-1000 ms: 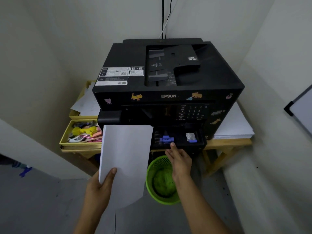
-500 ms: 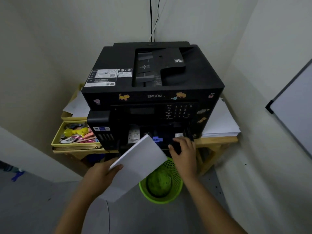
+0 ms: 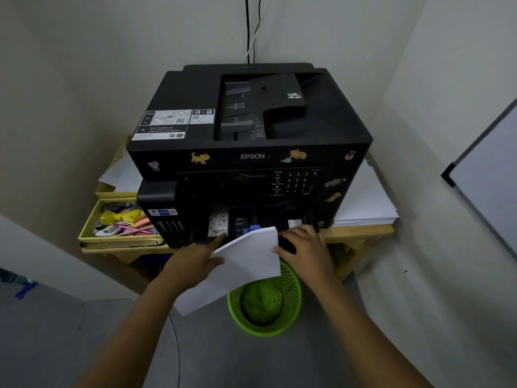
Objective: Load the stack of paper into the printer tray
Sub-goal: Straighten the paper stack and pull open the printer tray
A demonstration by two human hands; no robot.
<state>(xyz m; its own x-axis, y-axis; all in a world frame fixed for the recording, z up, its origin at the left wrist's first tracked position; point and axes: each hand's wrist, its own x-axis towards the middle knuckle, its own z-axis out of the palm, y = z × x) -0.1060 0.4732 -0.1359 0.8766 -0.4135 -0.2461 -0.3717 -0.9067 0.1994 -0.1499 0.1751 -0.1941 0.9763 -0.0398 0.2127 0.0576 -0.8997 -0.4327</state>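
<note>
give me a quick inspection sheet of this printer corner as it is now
surface: wooden table carries the printer.
job's things: stack of paper held tilted at the printer's front opening, not yet in.
clutter: yellow tray of small items left of the printer; loose sheets to its right; green bin on the floor.
grippers: left hand holds the stack's left edge; right hand touches its right edge, on a dark part.
cables: two cables run up the wall behind.
surroundings: whiteboard at right.

Two bare forearms, sleeveless, no jewellery visible
</note>
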